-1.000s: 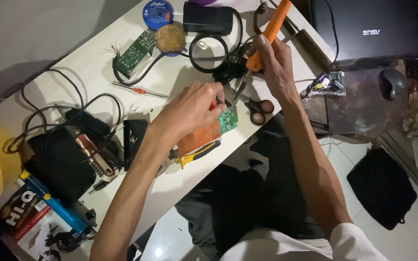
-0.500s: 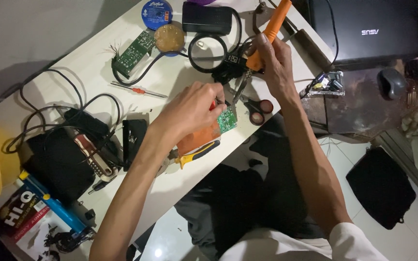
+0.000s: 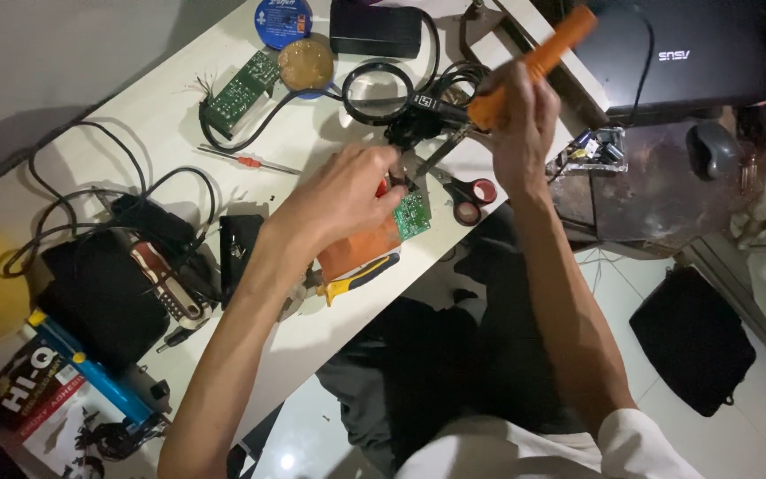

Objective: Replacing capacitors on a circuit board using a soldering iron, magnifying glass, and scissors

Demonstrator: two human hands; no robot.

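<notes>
My right hand [image 3: 518, 124] grips an orange-handled soldering iron [image 3: 534, 62], its metal tip angled down toward a small green circuit board [image 3: 412, 215]. My left hand [image 3: 347, 200] rests over an orange pad [image 3: 356, 251] and pinches something thin at the board's upper edge; what it pinches is too small to tell. The board lies near the table's front edge, partly hidden by my left fingers.
Red-handled scissors [image 3: 469, 192], a magnifying glass [image 3: 377, 91], a second green board [image 3: 238, 90], a small screwdriver [image 3: 248, 162], yellow-handled pliers [image 3: 356, 277], black cables [image 3: 90, 195], a blue tool [image 3: 90, 371] and a dark laptop [image 3: 667, 53] crowd the white table [image 3: 161, 115].
Both hands have stayed almost in place; the soldering iron's tip has shifted slightly at the board.
</notes>
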